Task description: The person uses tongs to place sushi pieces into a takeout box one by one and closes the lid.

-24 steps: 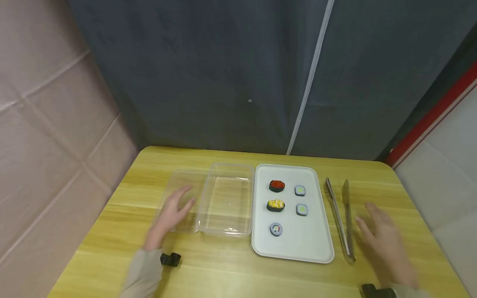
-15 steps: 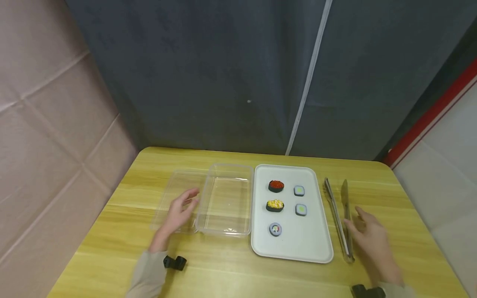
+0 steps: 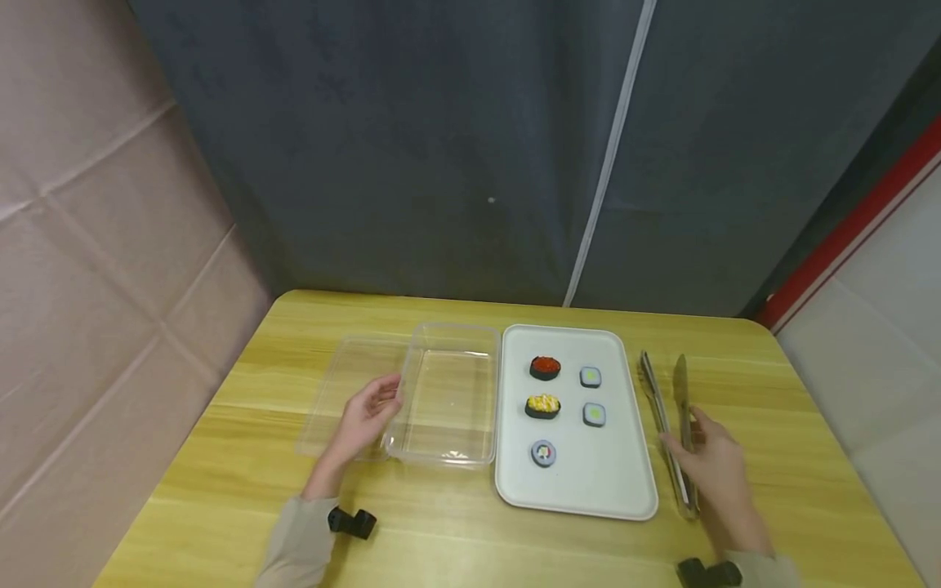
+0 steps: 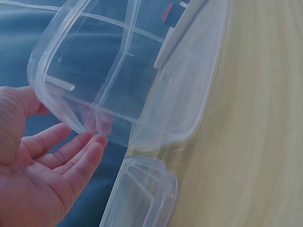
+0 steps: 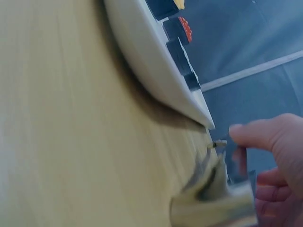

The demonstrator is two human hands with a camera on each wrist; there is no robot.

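your right hand (image 3: 709,465) sits directly on the tongs (image 3: 667,425), which run lengthwise away from you just right of the tray (image 3: 588,498); fingers loosely spread, not yet gripping.

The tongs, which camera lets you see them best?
The head view: the tongs lie whole on the table, right of the white tray, with the right hand on them. The right wrist view shows only their blurred metal end up close. The left wrist view shows none of them.
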